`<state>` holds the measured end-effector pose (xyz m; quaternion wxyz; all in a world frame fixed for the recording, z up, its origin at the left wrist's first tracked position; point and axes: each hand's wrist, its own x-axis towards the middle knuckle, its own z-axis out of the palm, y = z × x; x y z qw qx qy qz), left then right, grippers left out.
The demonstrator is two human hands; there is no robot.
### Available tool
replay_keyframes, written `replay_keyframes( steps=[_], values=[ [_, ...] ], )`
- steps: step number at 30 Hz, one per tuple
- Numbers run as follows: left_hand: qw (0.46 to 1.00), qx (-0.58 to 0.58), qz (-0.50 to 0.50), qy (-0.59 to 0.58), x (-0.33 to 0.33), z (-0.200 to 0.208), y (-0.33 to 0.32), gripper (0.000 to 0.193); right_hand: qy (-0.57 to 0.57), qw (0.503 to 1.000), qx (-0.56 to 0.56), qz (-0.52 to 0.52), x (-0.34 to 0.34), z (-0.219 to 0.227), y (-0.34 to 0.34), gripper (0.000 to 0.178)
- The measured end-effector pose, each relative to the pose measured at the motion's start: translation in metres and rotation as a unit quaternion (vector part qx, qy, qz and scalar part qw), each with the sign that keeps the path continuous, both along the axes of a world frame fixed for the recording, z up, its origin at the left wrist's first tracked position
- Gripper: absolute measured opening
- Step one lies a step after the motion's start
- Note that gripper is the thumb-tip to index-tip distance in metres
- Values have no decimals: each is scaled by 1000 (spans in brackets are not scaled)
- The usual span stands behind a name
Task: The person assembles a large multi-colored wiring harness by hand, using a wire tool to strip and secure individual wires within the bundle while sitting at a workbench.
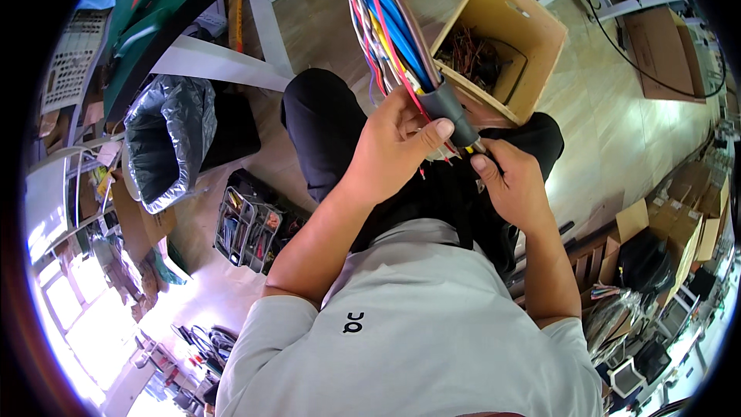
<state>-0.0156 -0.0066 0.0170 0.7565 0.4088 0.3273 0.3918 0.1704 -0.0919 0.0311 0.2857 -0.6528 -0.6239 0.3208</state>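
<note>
A thick bundle of blue, red, white and brown wires comes down from the top of the view into a dark grey sleeve, which lies tilted over my lap. My left hand is closed round the sleeve's left side, its thumb across the sleeve and a red wire under its fingers. Short loose wire ends hang just below that thumb. At the sleeve's lower end, my right hand pinches the narrow cable end that comes out there. Its fingertips partly hide that piece.
Beyond my right knee stands an open wooden box with copper-coloured wire scraps inside. On my left are a lined waste bin, a wire crate of tools, and a green-topped table with white legs. Cardboard boxes are at right.
</note>
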Motion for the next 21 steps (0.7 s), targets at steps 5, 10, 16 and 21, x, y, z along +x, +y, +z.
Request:
replay_keyframes(
  steps=[5,10,16,21],
  values=[
    [990,28,-75,119,-7,16,6,30,17,1000,-14,-8,-1,1,-1,33],
    [966,57,-109,229,-29,31,3,21,20,1000,-14,-13,0,1,0,34],
    [964,218,99,113,-42,62,1,24,13,1000,-22,-10,1,-2,2,33],
    [927,282,227,101,-43,74,42,28,11,1000,-9,-12,-1,-1,1,32]
  ],
)
